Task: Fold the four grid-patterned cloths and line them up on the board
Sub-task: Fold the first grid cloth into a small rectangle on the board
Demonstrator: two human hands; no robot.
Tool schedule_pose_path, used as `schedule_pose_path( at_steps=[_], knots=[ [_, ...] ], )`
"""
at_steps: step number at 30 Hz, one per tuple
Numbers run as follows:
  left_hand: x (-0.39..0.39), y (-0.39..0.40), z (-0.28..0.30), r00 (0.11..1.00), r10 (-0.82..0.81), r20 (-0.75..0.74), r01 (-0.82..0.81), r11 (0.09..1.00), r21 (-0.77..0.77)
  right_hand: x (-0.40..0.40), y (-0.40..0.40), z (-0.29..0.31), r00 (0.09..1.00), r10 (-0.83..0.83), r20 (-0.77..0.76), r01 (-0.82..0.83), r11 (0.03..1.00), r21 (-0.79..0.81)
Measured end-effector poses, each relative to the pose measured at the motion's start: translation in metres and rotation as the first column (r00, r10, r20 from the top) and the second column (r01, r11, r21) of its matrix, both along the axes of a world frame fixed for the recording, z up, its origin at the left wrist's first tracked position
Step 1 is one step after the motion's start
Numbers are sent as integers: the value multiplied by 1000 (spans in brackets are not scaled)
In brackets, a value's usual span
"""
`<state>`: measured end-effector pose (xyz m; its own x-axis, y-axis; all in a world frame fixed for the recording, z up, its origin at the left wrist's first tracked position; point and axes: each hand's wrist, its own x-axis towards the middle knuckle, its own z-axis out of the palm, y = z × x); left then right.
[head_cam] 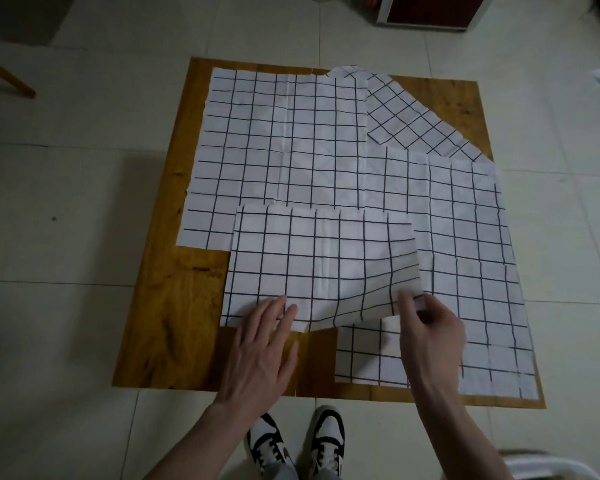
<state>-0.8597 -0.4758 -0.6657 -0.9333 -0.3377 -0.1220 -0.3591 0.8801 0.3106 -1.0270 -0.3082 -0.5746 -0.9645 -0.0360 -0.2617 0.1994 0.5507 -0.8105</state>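
Altogether four cloths [291, 150] overlap on one board [174, 306]; left hand [262, 351] flat, right hand [430, 334] pinching the nearest cloth [312, 265].

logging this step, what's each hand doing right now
Left hand: open, flat on the nearest cloth.
Right hand: closed, pinching that cloth's near right corner, lifted.

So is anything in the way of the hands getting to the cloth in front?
No. The left hand already lies flat on the nearest cloth, and the right hand pinches its lifted corner. Nothing sits between them. The other cloths lie underneath and behind it.
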Motion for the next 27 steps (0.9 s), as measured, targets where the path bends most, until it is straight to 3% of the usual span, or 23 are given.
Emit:
schedule_pose_path(
  at_steps=[3,8,13,18,23,27],
  knots=[
    [19,-15,-2,996,90,13,-90,996,18,7,-17,14,983,124,-136,-121,992,31],
    [36,-29,-4,1000,22,-9,-22,1000,22,27,-56,23,919,271,-287,-277,961,20],
    [40,-35,-2,997,4,-79,-2,1000,22,46,-99,11,872,394,-292,-400,915,41],
    [50,-44,0,990,121,-77,-124,991,-44,62,-134,-7,812,499,-302,-521,854,11],
    [56,-54,1,975,178,-132,-173,984,54,69,-153,-27,713,634,-299,-648,759,63],
    [61,-60,2,932,347,-101,-325,927,188,70,-156,-43,610,743,-277,-732,662,163]
  ],
)
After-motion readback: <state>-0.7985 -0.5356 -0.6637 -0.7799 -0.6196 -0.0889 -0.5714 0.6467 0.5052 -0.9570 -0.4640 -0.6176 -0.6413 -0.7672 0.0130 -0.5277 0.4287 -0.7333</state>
